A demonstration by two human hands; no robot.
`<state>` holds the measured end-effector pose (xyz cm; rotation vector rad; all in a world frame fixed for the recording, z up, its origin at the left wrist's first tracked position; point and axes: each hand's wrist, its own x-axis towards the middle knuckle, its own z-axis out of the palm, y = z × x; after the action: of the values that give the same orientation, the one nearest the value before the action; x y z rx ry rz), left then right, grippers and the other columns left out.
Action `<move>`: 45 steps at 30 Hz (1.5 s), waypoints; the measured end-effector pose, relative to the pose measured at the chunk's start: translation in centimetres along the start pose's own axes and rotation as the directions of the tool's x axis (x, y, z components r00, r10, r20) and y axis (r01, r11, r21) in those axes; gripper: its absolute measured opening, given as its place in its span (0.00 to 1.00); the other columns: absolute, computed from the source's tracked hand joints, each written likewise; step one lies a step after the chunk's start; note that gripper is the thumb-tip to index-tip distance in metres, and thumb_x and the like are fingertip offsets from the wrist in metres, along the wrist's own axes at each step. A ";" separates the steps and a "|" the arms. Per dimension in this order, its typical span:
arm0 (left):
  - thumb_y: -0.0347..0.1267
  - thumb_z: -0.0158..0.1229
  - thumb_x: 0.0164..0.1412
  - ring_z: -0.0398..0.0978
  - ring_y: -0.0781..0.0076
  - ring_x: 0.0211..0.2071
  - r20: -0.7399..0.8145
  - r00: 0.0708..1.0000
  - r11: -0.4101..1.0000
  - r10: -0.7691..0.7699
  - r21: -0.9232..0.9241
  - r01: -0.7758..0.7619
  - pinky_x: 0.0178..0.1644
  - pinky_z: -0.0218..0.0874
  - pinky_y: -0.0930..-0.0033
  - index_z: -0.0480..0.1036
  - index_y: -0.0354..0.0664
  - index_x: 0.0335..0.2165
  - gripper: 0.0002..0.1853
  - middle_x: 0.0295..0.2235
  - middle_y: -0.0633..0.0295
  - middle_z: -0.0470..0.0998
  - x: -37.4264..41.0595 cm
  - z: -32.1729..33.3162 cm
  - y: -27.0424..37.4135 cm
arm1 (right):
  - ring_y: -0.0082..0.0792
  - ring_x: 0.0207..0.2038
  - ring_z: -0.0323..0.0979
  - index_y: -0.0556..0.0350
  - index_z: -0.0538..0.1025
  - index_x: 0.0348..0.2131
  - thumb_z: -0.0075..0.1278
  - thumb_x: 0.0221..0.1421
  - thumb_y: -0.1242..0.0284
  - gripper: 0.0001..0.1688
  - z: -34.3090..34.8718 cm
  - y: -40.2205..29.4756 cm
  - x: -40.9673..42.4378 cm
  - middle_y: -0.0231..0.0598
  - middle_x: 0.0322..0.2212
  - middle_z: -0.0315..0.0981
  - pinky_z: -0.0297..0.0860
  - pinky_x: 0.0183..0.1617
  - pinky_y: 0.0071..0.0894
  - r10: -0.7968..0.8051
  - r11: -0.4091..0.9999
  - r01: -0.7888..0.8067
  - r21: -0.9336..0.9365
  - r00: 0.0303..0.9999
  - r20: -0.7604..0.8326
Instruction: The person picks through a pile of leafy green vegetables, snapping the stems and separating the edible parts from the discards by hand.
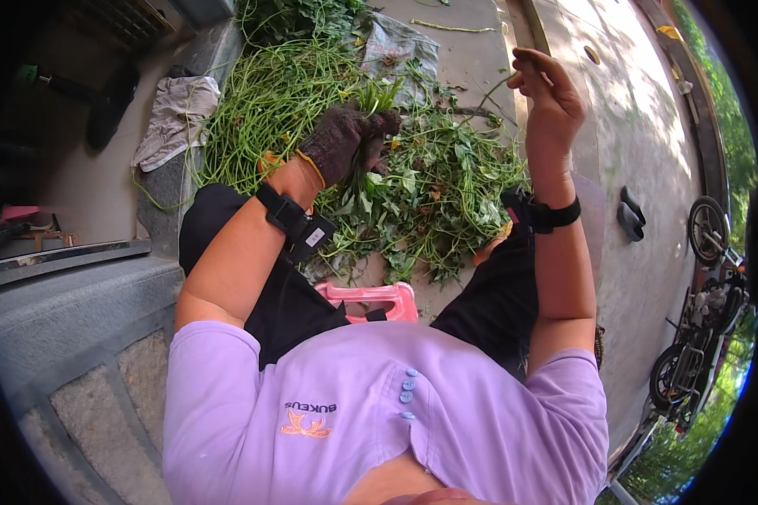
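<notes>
My left hand [354, 136], in a dark knitted glove with a yellow cuff edge, grips a bunch of green leafy stems [379, 98]. The stem ends stick up above the fist, and leaves hang below it. My bare right hand [548, 88] is raised to the right, fingertips drawn together. A thin green stem [494, 91] runs down and left from those fingertips. Beneath both hands lies a heap of leafy cuttings [442, 183]. Long, mostly bare green stems [271, 95] are piled to the left.
A pink plastic stool [404, 300] shows between my legs. Behind the heap lies a pale woven sack [401, 47]. A cloth [180, 117] drapes over the stone ledge at left. Dark slippers [631, 214] and a motorcycle [701, 309] are off to the right.
</notes>
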<state>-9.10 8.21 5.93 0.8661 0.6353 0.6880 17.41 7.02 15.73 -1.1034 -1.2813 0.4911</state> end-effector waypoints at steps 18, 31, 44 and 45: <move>0.31 0.59 0.54 0.66 0.65 0.10 -0.589 0.790 0.983 -0.172 -0.046 0.179 0.19 0.68 0.62 0.75 0.37 0.30 0.08 0.14 0.60 0.70 -1.5 -4.5 -0.1 | 0.31 0.33 0.74 0.49 0.77 0.40 0.54 0.43 0.84 0.21 17.3 2.2 -10.7 0.35 0.39 0.73 0.71 0.36 0.26 -0.119 0.992 0.088 0.087 0.872 0.476; 0.37 0.56 0.59 0.73 0.68 0.22 -0.236 0.941 0.954 -0.242 -0.234 0.187 0.33 0.72 0.56 0.74 0.32 0.38 0.16 0.20 0.63 0.73 1.9 -1.9 -0.4 | 0.50 0.50 0.70 0.44 0.72 0.52 0.44 0.49 0.70 0.27 -9.0 33.7 -21.7 0.49 0.45 0.74 0.65 0.53 0.44 0.768 0.124 -0.680 -0.723 0.527 -0.364; 0.33 0.61 0.52 0.67 0.75 0.13 -0.322 0.934 0.942 -0.156 0.237 0.239 0.20 0.70 0.67 0.74 0.33 0.32 0.13 0.15 0.64 0.69 4.3 -0.8 -0.7 | 0.35 0.17 0.63 0.59 0.71 0.21 0.52 0.51 0.77 0.08 -6.1 31.6 -22.4 0.37 0.18 0.65 0.68 0.20 0.39 0.998 0.030 -0.978 -0.206 0.039 -0.039; 0.33 0.61 0.52 0.67 0.75 0.13 -0.345 0.926 0.930 -0.155 0.265 0.255 0.20 0.70 0.67 0.74 0.33 0.33 0.13 0.15 0.65 0.69 4.3 -0.9 -0.7 | 0.31 0.11 0.59 0.60 0.69 0.18 0.53 0.52 0.79 0.12 -6.3 30.8 -21.4 0.33 0.13 0.61 0.66 0.15 0.37 0.999 0.044 -0.997 -0.062 0.045 -0.012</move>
<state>-6.89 11.56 4.01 0.9632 1.1332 0.5462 25.50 0.79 -20.88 -2.0017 -0.2348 1.5711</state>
